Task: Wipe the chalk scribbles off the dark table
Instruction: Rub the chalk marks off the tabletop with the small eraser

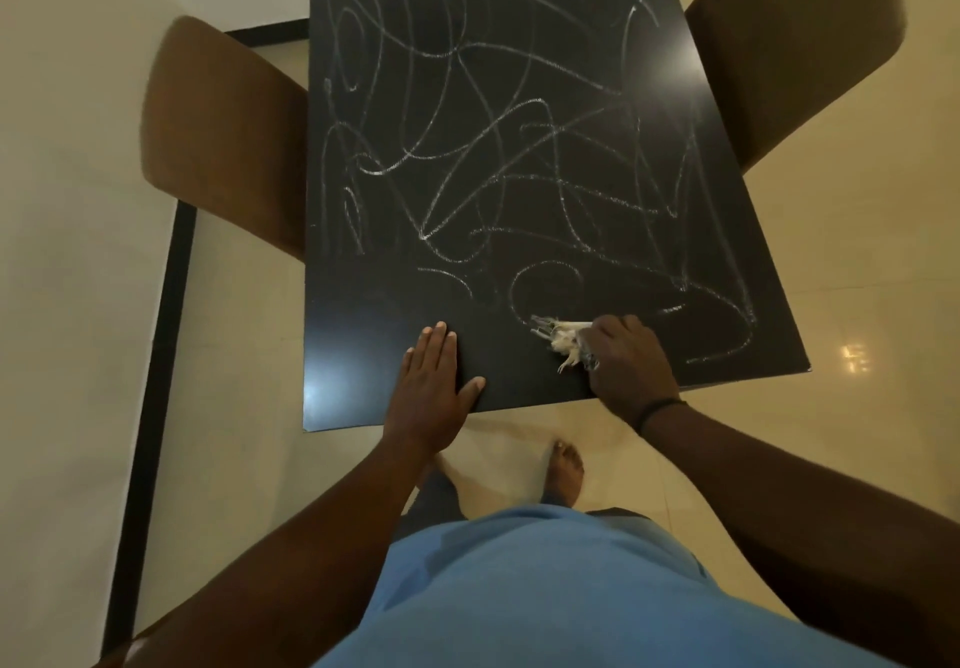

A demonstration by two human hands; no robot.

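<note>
The dark table [363, 303] runs away from me, its top covered with white chalk scribbles [498, 147] from the far end down to the near right corner. My right hand [626, 363] grips a frayed white rag [561, 340] and holds it down on the tabletop near the front edge, at the bottom of a chalk loop. My left hand [434, 381] lies flat on the table with fingers straight, palm pressing near the front edge. The patch of table around my left hand shows no chalk.
A brown chair [223, 137] is tucked at the table's left side and another brown chair [795, 38] at its right. Pale tiled floor [857, 277] surrounds the table. A wall with a black skirting strip [156, 381] runs along the left. My bare foot [563, 470] stands below the table's front edge.
</note>
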